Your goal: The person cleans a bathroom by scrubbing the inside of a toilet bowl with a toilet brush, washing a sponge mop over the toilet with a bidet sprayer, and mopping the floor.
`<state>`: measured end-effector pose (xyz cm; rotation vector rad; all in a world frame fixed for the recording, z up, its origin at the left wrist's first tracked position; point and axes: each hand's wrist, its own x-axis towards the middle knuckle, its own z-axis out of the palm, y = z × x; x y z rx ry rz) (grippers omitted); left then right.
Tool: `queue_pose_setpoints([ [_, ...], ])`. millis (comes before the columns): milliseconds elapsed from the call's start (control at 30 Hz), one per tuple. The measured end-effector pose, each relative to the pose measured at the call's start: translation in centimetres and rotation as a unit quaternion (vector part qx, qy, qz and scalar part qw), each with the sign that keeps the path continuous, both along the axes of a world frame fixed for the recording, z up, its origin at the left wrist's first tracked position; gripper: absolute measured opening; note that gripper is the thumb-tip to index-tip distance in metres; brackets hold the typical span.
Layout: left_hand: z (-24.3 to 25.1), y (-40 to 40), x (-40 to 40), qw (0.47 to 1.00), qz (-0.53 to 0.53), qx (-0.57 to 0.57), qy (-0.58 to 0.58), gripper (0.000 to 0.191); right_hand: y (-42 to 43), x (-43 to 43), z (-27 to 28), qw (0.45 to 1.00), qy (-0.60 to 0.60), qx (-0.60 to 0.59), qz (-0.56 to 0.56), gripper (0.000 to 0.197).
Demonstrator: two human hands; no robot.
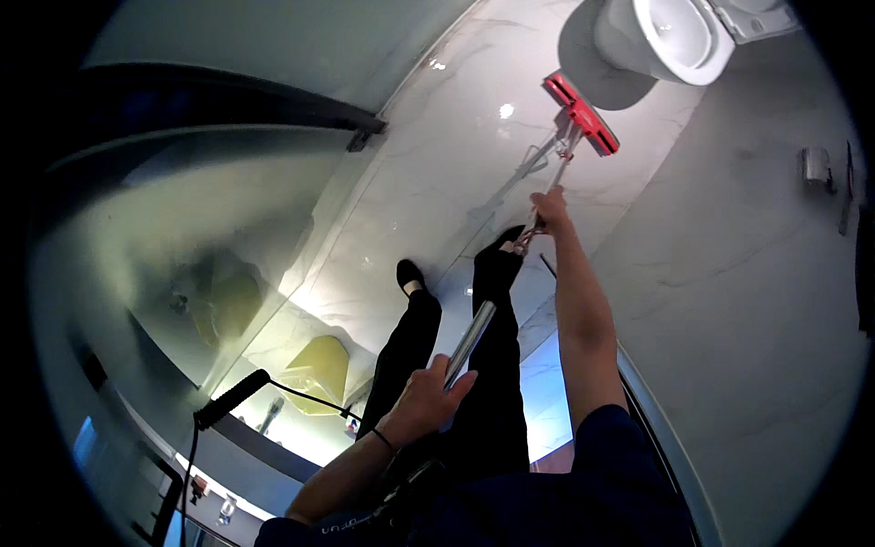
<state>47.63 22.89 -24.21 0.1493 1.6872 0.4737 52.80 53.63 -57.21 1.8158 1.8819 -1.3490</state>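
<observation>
A sponge mop with a red head (581, 115) and a metal pole (470, 342) is held in both hands. My left hand (427, 400) is wrapped around the pole near its upper end, in front of my legs. Farther along, my right hand (550, 207) grips the mop between its lever and its head. The red head is lifted at a slant beside the toilet, its shadow falling on the marble-look tile floor (410, 184); whether it touches the floor I cannot tell.
A white toilet (615, 41) with its lid up stands at the top right. Glass panel (225, 205) on the left. A yellow bin (321, 369) with a plastic liner stands at lower left, near a coiled black cord (232, 398). A metal paper holder (816, 166) is on the right wall.
</observation>
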Motion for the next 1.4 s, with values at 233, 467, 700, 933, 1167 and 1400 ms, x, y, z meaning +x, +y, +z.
queue_pose_setpoints([
  [233, 5.8, -6.2, -0.2, 0.992, 0.02, -0.122, -0.034, 0.035, -13.0, -1.6, 1.2, 0.986, 0.029, 0.074, 0.147, 0.054],
  [467, 12.5, -26.6, 11.2, 0.958, -0.042, -0.283, 0.006, 0.04, -34.1, -4.3, 12.4, 0.958, 0.066, -0.265, 0.09, 0.057],
  [700, 18.8, -34.3, 16.9, 0.935, 0.009, -0.339, -0.1, 0.052, -44.5, 2.9, 15.3, 0.91, -0.012, -0.381, 0.166, 0.059],
  [933, 16.1, -32.4, 11.2, 0.944, 0.018, -0.316, -0.099, 0.066, -40.5, 3.4, 20.5, 0.908, 0.15, -0.392, 0.008, 0.055],
  [1167, -3.7, -9.9, -7.5, 0.909, 0.323, 0.019, -0.262, 0.084, -24.3, -4.5, 35.1, 0.684, 0.334, -0.636, -0.129, 0.041],
  [1400, -0.8, 11.2, -16.4, 0.652, 0.588, 0.136, -0.459, 0.027, -12.8, -6.8, 44.8, 0.573, 0.369, -0.73, -0.05, 0.032],
])
